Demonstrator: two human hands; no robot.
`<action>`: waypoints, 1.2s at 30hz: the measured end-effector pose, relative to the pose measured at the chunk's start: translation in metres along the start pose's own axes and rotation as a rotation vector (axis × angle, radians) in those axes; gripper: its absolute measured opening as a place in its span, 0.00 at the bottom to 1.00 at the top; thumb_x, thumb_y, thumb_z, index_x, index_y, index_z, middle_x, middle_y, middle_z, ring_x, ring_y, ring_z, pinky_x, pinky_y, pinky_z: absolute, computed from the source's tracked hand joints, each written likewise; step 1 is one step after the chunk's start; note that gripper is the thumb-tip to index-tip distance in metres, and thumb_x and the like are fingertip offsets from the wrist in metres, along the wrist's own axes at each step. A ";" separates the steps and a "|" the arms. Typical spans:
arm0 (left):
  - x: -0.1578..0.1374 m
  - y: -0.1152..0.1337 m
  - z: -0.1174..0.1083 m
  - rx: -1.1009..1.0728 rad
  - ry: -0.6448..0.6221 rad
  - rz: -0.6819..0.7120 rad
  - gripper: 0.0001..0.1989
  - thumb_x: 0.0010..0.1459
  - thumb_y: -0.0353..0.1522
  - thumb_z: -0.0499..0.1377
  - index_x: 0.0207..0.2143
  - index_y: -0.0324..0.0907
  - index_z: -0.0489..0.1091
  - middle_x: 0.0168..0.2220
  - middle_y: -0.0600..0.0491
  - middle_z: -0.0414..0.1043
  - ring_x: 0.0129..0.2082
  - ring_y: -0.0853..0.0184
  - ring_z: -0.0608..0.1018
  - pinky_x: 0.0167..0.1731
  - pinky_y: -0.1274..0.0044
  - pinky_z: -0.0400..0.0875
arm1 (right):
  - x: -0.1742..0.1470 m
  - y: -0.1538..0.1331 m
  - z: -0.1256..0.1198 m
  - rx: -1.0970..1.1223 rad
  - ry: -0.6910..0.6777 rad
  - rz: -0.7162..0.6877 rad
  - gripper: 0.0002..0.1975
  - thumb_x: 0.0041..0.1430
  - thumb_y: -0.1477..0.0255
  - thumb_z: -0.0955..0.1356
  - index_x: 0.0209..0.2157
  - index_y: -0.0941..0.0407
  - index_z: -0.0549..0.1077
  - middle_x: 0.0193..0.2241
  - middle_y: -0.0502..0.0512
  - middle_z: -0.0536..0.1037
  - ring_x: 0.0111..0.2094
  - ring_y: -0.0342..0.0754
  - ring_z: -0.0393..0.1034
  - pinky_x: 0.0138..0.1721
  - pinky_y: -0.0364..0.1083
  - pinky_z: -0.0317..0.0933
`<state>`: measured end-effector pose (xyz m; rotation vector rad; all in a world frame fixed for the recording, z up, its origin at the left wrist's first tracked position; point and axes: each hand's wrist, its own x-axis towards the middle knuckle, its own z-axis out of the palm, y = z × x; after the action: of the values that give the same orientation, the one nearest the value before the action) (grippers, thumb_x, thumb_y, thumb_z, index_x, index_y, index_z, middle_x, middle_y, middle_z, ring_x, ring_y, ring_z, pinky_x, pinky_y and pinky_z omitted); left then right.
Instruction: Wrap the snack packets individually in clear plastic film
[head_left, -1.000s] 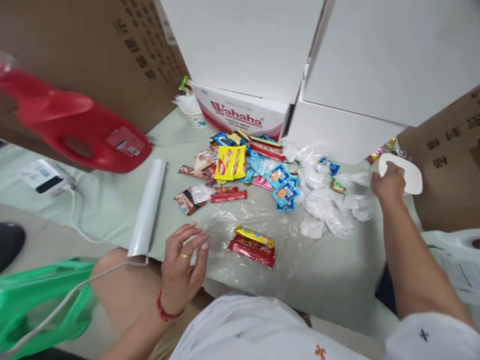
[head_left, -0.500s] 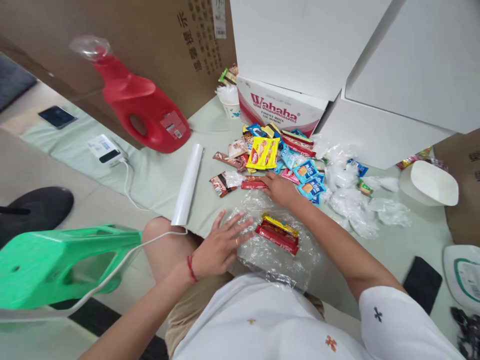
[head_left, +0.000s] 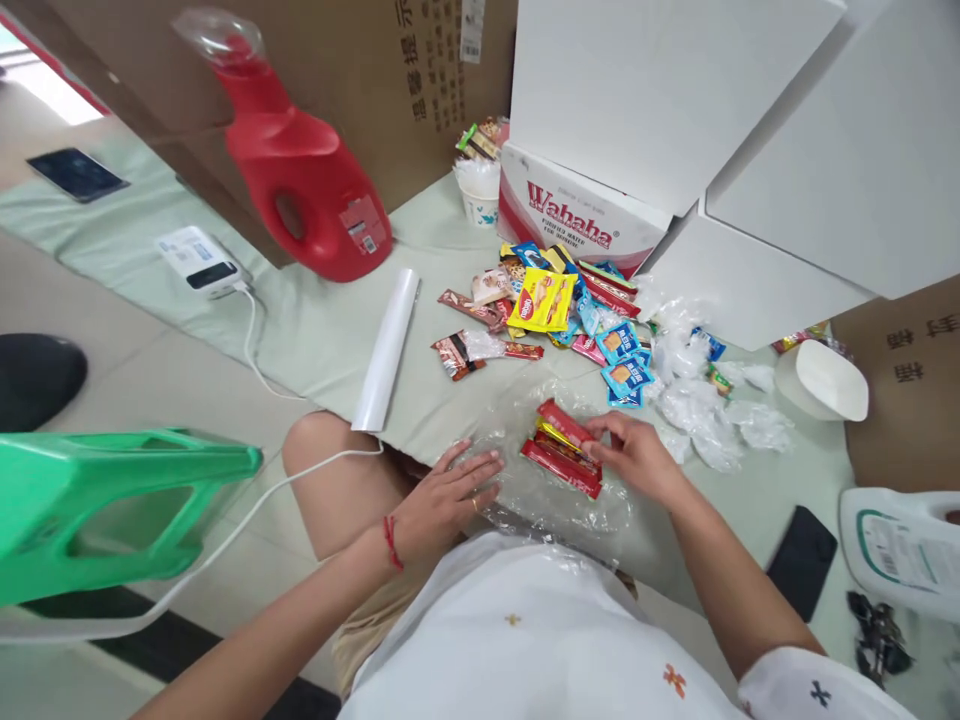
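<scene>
My right hand (head_left: pixel 636 455) pinches the right end of a red-wrapped snack bar (head_left: pixel 561 420). Beneath that bar, a yellow packet (head_left: pixel 548 433) and another red snack bar (head_left: pixel 559 472) lie on a clear plastic sheet or bag (head_left: pixel 506 425). On the left, my left hand (head_left: pixel 450 492) rests palm down with fingers spread over the plastic's near-left edge, holding nothing. Beyond the plastic lies a heap of small snacks, among them a yellow packet (head_left: pixel 541 300), blue packets (head_left: pixel 627 376) and a brown-red packet (head_left: pixel 458 356).
A white roll (head_left: pixel 388 350) and a red jug (head_left: pixel 307 190) stand left of the snacks. White boxes (head_left: pixel 660 90) and a Wahaha carton (head_left: pixel 577 205) border the back. Crumpled clear bags (head_left: pixel 701 415), a white bowl (head_left: pixel 821 382) and a dark phone (head_left: pixel 802 563) are right. A green stool (head_left: pixel 127 500) stands left.
My right hand has brought a red snack bar from the heap's near edge to the packets on the plastic. My left hand stays spread at the plastic's edge. The view has shifted slightly.
</scene>
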<state>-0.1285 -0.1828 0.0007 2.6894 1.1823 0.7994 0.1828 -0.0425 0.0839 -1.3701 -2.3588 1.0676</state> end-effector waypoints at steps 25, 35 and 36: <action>0.084 -0.063 -0.043 -0.016 -0.396 0.040 0.28 0.60 0.54 0.61 0.55 0.49 0.75 0.45 0.47 0.79 0.58 0.50 0.72 0.68 0.46 0.38 | -0.127 0.017 0.050 0.052 0.433 -0.272 0.09 0.68 0.76 0.67 0.44 0.51 0.78 0.35 0.55 0.79 0.36 0.48 0.69 0.40 0.49 0.66; 0.061 -0.069 -0.030 -0.068 -0.201 -0.132 0.18 0.60 0.48 0.63 0.49 0.53 0.79 0.51 0.46 0.72 0.56 0.51 0.67 0.59 0.56 0.58 | -0.116 0.033 0.055 0.569 0.420 0.373 0.23 0.60 0.50 0.70 0.40 0.57 0.80 0.25 0.50 0.74 0.24 0.43 0.62 0.26 0.42 0.57; 0.064 -0.069 -0.026 -0.090 -0.171 -0.156 0.15 0.61 0.47 0.62 0.45 0.52 0.80 0.51 0.46 0.73 0.56 0.51 0.67 0.58 0.56 0.58 | -0.112 0.034 0.053 0.587 0.426 0.393 0.24 0.59 0.49 0.70 0.40 0.57 0.80 0.24 0.49 0.73 0.24 0.43 0.60 0.26 0.42 0.56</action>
<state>-0.1509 -0.0926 0.0305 2.4990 1.2631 0.5731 0.2393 -0.1498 0.0414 -1.6345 -1.3612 1.2688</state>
